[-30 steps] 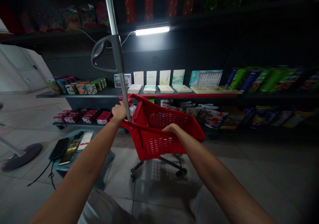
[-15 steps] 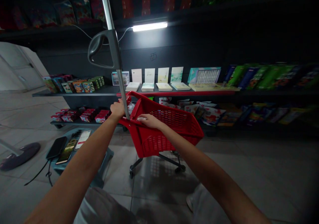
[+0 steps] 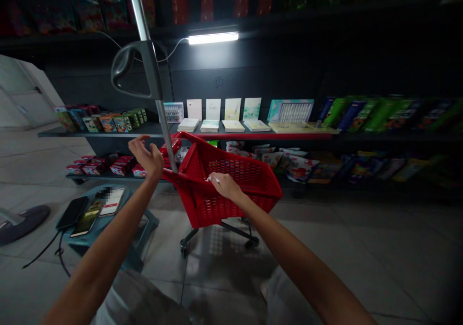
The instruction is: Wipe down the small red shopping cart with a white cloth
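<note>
A red plastic shopping basket point(image 3: 242, 170) with mesh sides sits on a wheeled cart frame point(image 3: 220, 231), tilted towards me. My left hand point(image 3: 146, 155) is raised just off the basket's near corner, fingers apart, holding nothing, next to a metal pole point(image 3: 164, 132) with a grey handle point(image 3: 125, 69). My right hand point(image 3: 226, 185) rests over the basket's near rim. A small white item point(image 3: 213, 179) shows between its fingers, mostly hidden, so I cannot tell what it is.
Dark shelves point(image 3: 108, 133) hold boxes, cards and packets behind the basket. To the left, a low teal stool point(image 3: 144, 223) carries several phones. A round dark fan base point(image 3: 21, 223) lies further left on the tiled floor, and a cable trails from the stool.
My left hand has let go of the basket's corner and lifted, fingers spread. My right hand has shifted slightly along the rim. The whole scene has slid left in view.
</note>
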Motion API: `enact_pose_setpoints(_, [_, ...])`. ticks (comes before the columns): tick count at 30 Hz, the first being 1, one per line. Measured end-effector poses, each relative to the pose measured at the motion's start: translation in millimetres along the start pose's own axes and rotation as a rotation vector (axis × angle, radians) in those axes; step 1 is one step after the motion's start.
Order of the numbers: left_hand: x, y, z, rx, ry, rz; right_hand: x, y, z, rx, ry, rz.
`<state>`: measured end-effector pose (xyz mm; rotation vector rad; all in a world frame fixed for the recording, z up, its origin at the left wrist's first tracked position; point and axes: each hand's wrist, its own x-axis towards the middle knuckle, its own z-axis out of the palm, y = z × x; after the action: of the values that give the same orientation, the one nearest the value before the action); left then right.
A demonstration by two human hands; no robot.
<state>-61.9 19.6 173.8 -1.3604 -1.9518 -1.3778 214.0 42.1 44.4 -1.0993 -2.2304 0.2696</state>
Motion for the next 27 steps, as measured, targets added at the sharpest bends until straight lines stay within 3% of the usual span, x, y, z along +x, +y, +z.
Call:
enact_pose_setpoints(1, [-13, 2, -7.9, -0.139, 0.176, 0.11, 2, -1, 3, -0.001, 0.0, 0.0])
enact_pose_setpoints(2, [-26, 6, -14.2, -0.276, 0.26, 0.279, 5, -2, 5, 0.002, 0.0, -0.002])
enact_pose_setpoints(3, [-38, 12, -18.5, -0.365, 0.221, 0.454, 7, -3, 9, 0.007, -0.003, -0.007])
enact_pose_setpoints(4, [-48, 21, -20.2, -0.392, 0.074, 0.669, 11, -4, 12, 0.013, -0.011, -0.013])
enact_pose_setpoints(5, [-55, 32, -19.0, -0.355, -0.152, 0.893, 14, -5, 15, 0.016, -0.026, -0.013])
enact_pose_setpoints(6, [-59, 44, -15.1, -0.267, -0.364, 1.045, 17, -7, 19, 0.011, -0.048, 0.007])
enact_pose_setpoints(7, [-62, 55, -8.9, -0.138, -0.541, 1.097, 21, -9, 22, -0.002, -0.074, 0.046])
enact_pose_setpoints(10, [-65, 71, 15.4, 0.235, -0.853, 0.897, 30, -16, 29, -0.051, -0.132, 0.199])
enact_pose_setpoints(13, [-70, 57, 31.9, 0.449, -1.066, 0.74, 38, -22, 33, -0.086, -0.127, 0.299])
enact_pose_setpoints(18, [-78, 25, 40.2, 0.482, -0.997, 0.691, 49, -20, 38, -0.121, -0.145, 0.358])
enact_pose_setpoints(27, [-63, 25, 62.4, 0.473, -1.093, 0.639, 46, -19, 40, -0.152, -0.107, 0.326])
